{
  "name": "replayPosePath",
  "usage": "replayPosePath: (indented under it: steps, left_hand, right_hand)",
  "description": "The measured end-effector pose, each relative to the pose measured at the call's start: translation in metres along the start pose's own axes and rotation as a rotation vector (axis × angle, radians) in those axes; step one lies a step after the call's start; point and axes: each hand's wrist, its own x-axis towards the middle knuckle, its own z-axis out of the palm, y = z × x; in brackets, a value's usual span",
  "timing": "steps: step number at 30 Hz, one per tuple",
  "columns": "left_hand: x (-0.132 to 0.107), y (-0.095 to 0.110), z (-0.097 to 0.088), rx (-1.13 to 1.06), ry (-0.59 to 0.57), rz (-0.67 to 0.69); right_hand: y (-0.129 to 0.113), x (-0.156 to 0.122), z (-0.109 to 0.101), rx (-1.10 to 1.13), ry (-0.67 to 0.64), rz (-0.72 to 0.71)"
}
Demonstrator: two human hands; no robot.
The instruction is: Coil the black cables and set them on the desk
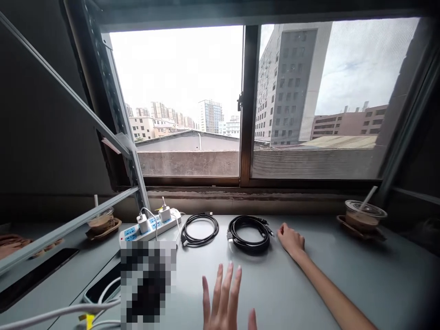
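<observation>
My left hand (223,302) is at the bottom middle, raised in front of the table, its fingers spread and nothing in them. My right hand (292,239) rests on the tabletop with its fingers curled in, and I see nothing in it. Just left of it lies a thick coil of black cable (256,248); its plug ends point toward my knuckles, apart from them. Farther left is a thinner coil of black cable (201,244), with a metal-tipped plug at its lower left.
A white power strip (150,229) with two plugged-in adapters stands at left. Iced drinks in cups (364,217) sit at both sides. A dark phone (37,275), white cables (62,311) and a blurred patch fill the left. Metal shelf posts (137,178) and a window stand behind.
</observation>
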Motion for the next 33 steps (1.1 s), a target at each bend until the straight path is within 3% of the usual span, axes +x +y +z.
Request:
replayPosePath:
  steps: [1, 2, 4, 6, 8, 11, 14, 33]
  left_hand:
    - [0.022, -0.004, -0.001, -0.068, -0.043, 0.094]
    - [0.046, -0.011, 0.002, -0.108, -0.102, 0.068]
    - [0.087, -0.031, 0.017, -0.062, -0.176, -0.156]
    - [0.109, -0.052, 0.042, 0.143, -0.399, -0.415]
    - [0.109, -0.066, 0.066, 0.186, -0.49, -0.503]
    - [0.089, -0.072, 0.085, 0.178, -0.551, -0.479]
    - [0.078, -0.071, 0.085, 0.166, -0.57, -0.444]
    - [0.087, -0.069, 0.084, 0.072, -0.724, -0.379]
  right_hand:
    - [0.002, -0.001, 0.0, 0.006, -0.009, -0.013]
    - [0.004, -0.002, -0.001, 0.01, -0.016, -0.029]
    - [0.007, -0.003, -0.002, 0.016, -0.023, -0.065]
    - [0.01, -0.005, -0.004, 0.018, -0.016, -0.093]
    - [0.011, -0.005, -0.005, 0.017, -0.007, -0.107]
    - [0.011, -0.006, -0.005, 0.014, 0.002, -0.118]
    - [0.011, -0.007, -0.004, 0.016, 0.019, -0.12]
    - [0.015, -0.019, -0.006, 0.068, 0.003, -0.121]
